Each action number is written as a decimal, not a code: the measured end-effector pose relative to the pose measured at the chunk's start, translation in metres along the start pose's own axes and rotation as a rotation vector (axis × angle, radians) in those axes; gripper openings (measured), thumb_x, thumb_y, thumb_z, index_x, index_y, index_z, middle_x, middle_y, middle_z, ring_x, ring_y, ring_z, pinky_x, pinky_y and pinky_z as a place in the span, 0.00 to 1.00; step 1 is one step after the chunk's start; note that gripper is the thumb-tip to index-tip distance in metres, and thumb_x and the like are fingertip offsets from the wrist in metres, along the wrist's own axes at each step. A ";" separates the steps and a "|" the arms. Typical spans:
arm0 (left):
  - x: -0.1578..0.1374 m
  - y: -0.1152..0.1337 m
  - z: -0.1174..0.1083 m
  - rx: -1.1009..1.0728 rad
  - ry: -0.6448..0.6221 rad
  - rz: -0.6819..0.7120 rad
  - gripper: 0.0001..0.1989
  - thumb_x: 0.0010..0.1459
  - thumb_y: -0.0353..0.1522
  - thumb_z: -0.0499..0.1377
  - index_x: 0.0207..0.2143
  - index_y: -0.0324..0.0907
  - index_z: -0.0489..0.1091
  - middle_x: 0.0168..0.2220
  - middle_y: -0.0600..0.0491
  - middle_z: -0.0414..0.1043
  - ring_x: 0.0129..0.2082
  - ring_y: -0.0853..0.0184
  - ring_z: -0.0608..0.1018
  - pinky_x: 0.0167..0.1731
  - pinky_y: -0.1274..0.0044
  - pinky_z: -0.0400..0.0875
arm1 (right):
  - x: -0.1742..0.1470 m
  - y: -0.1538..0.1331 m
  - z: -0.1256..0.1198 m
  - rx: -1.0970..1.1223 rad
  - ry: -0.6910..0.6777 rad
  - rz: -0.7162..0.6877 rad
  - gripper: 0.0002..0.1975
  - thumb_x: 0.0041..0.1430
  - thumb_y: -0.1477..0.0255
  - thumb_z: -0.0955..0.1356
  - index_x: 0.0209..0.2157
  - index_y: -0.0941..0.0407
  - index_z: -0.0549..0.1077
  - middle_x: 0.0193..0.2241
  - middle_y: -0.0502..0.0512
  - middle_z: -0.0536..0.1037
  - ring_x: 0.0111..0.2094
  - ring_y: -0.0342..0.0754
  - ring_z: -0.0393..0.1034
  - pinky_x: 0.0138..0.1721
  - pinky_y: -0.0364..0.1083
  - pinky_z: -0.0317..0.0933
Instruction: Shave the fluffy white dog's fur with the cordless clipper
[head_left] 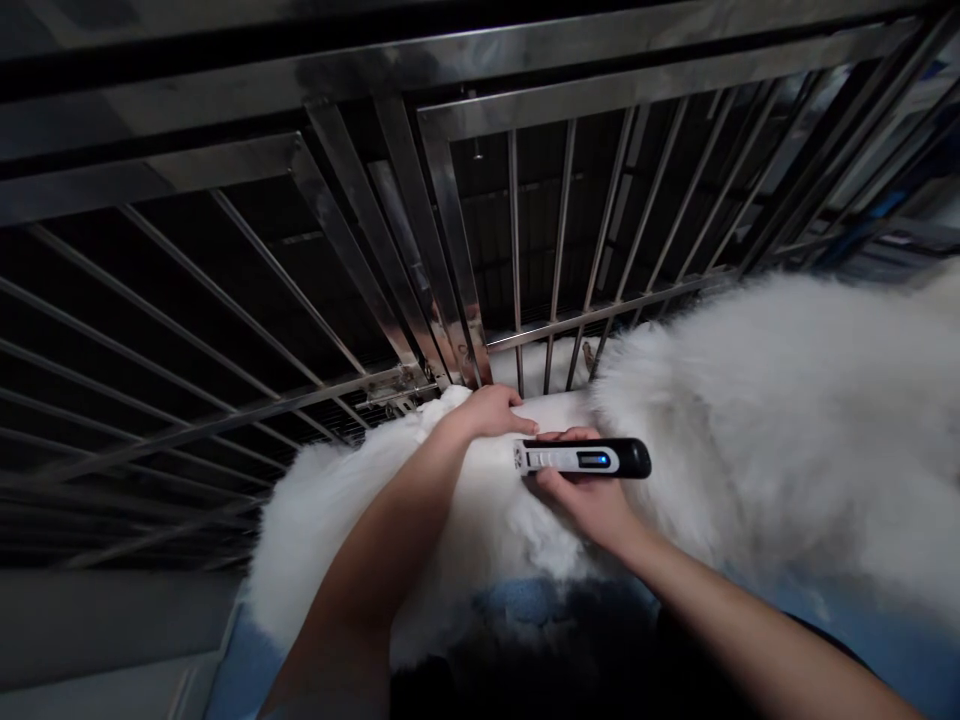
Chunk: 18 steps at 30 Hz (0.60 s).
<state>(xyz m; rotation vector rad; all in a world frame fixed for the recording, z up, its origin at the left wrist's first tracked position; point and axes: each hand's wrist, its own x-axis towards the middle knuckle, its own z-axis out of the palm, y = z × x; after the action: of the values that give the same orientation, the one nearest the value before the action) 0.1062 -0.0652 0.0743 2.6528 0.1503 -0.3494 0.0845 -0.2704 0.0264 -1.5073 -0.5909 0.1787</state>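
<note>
A fluffy white dog (795, 400) stretches across the view, its thick coat on both sides of my hands. Between them lies a strip of short, smooth coat (559, 408). My right hand (600, 503) grips a black and silver hair clipper (559, 459) with a lit blue display; its blade end points left, against the dog's body. Just beyond the blade, my left hand (491, 411) lies on the dog with thumb and fingers apart, holding nothing. Some of its fingers are hidden. A loose tuft of white fur (551, 545) hangs below the clipper.
Metal cages with barred doors (442, 240) stand right behind the dog, and a latch (409, 392) sits close to my left forearm. White fur (540, 368) shows behind the lower bars. Under the dog is a blue surface (251, 655).
</note>
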 end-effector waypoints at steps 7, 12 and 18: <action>0.000 0.000 0.002 -0.009 0.008 -0.014 0.28 0.46 0.51 0.67 0.44 0.42 0.76 0.45 0.50 0.79 0.44 0.58 0.79 0.40 0.74 0.70 | 0.000 -0.003 0.001 -0.001 0.065 -0.047 0.19 0.54 0.58 0.73 0.38 0.50 0.62 0.39 0.56 0.77 0.43 0.54 0.76 0.51 0.57 0.71; 0.000 -0.002 0.004 -0.026 -0.002 0.007 0.30 0.46 0.52 0.67 0.46 0.42 0.75 0.47 0.49 0.78 0.45 0.58 0.78 0.42 0.74 0.70 | 0.001 -0.003 0.000 0.133 -0.146 0.040 0.24 0.52 0.52 0.74 0.42 0.50 0.65 0.42 0.56 0.79 0.47 0.55 0.77 0.52 0.56 0.71; 0.000 -0.002 0.005 -0.018 0.010 0.008 0.31 0.46 0.52 0.66 0.46 0.41 0.76 0.48 0.48 0.78 0.45 0.57 0.78 0.41 0.73 0.71 | 0.005 -0.009 -0.008 0.157 -0.216 0.089 0.24 0.51 0.54 0.75 0.43 0.50 0.68 0.44 0.57 0.80 0.48 0.55 0.77 0.52 0.57 0.71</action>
<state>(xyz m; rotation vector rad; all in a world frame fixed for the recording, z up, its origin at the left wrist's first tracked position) 0.1049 -0.0654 0.0694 2.6372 0.1451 -0.3301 0.0904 -0.2756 0.0365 -1.3715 -0.6659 0.4510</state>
